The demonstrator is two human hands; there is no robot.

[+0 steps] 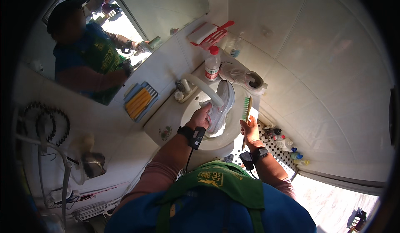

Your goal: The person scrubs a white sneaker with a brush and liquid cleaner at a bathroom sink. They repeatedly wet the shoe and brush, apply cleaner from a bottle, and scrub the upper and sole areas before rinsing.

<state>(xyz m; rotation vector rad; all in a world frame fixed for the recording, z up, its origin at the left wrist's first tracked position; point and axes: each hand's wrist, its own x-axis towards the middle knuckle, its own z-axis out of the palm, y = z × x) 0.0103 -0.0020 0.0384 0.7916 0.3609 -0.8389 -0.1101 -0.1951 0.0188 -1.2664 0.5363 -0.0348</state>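
Note:
My left hand [200, 117] grips a pale grey-white sneaker [222, 111] over the wash basin [187, 120], under the white curved faucet spout [203, 87]. The spout hides part of the shoe's upper. In my right hand [250, 130] is a scrubbing brush [247, 108] with a wooden back and green bristles, held upright by its handle at the basin's right side. The bristles face left toward the shoe and stand apart from it. A second light sneaker [242, 78] rests on the basin's back right corner.
A red-capped plastic bottle [212, 64] stands behind the faucet. On the wall are a red soap rack [209, 36], a blue holder [142, 101] and a mirror [168, 4]. Several bottles [286, 144] line the tiled floor at right. A hose [65, 189] hangs at left.

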